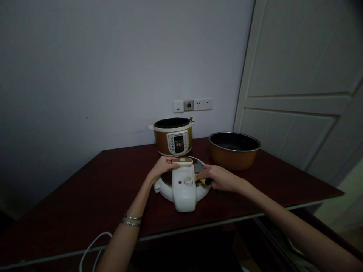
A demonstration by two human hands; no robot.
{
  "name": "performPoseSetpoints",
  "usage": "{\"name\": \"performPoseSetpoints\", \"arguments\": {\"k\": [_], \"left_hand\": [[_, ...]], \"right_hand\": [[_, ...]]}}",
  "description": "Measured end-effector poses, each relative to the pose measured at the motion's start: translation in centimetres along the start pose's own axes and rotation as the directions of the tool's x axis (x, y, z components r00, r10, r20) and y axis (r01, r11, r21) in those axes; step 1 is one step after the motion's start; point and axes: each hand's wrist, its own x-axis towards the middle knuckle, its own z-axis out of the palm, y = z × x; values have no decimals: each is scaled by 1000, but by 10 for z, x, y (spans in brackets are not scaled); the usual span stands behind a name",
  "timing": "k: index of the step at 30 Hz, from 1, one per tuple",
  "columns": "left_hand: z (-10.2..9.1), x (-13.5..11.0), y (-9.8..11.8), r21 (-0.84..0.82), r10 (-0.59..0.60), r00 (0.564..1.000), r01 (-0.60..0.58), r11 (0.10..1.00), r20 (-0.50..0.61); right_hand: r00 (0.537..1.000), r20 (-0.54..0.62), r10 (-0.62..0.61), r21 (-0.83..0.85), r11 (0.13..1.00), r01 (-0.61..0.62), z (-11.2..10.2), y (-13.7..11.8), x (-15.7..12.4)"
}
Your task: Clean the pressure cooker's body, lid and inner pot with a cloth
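A white pressure cooker lid (pixel 185 196) with a brown top lies on the dark red table, its broad handle bar pointing toward me. My left hand (pixel 163 166) grips the far end of that handle, thumb and fingers closed on it. Close against the handle's right side, my right hand (pixel 215 176) is closed around a yellow-and-black tool (pixel 202 181), mostly hidden by the fingers, so its exact kind does not show. A round knob and a small red button sit on top of the handle.
Behind the lid stands the open electric pressure cooker (pixel 160 140) with its control panel facing me. A gold pot with a dark inside (pixel 234 158) is to its right. Sockets (pixel 202 104) are on the wall. A white cord (pixel 90 247) hangs at the table's front edge.
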Motion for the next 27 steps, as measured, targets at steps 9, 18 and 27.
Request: {"name": "performPoseSetpoints", "arguments": {"k": [9,18,27], "left_hand": [[0,1,-1,57,11,1000,-10,998,-21],[1,6,-11,58,19,999,-18,998,-33],[-1,4,-9,71,12,999,-10,997,-32]], "right_hand": [[843,-481,239,-192,910,-368,68,-66,-7],[757,-652,-41,-198,973,-118,121,-103,-44],[748,-648,-143,-222,975,-5,94,-97,11]]}}
